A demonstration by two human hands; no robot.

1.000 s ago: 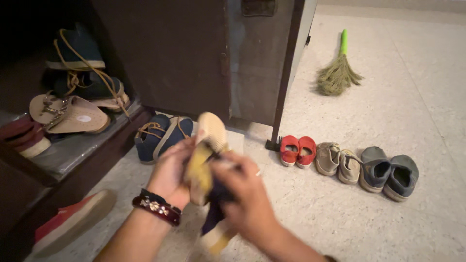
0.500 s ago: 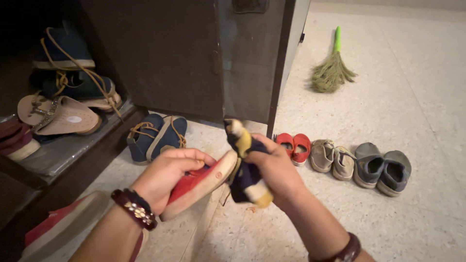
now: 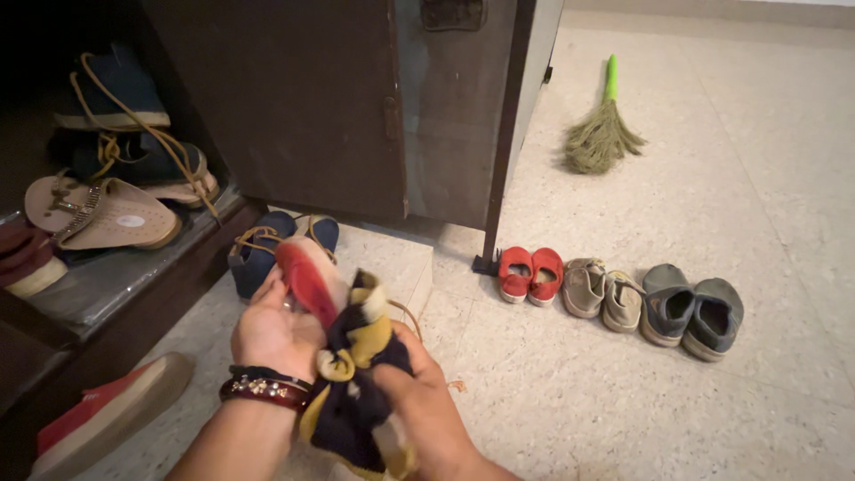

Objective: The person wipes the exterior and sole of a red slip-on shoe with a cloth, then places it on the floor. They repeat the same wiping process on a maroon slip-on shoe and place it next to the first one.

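Observation:
My left hand point(image 3: 272, 334) grips a red shoe with a pale sole point(image 3: 305, 278), its toe tilted up. My right hand point(image 3: 419, 401) is closed on a bunched cloth point(image 3: 356, 383) of dark blue, yellow and white, pressed against the shoe's near side. Both hands are low in the middle of the view, above the speckled floor point(image 3: 623, 401). A dark bracelet with studs sits on my left wrist.
An open dark cabinet point(image 3: 303, 98) stands at left, its shelf point(image 3: 116, 276) holding sandals and laced blue shoes. A blue shoe pair point(image 3: 254, 254) and a second red shoe point(image 3: 107, 414) lie on the floor. Red point(image 3: 530, 274), beige point(image 3: 604, 294) and grey-blue point(image 3: 690, 307) pairs line up right. A broom point(image 3: 601, 129) lies beyond.
The red shoe has turned from lying flat to toe-up in my left hand. My right hand with the cloth has come down and left, onto the shoe.

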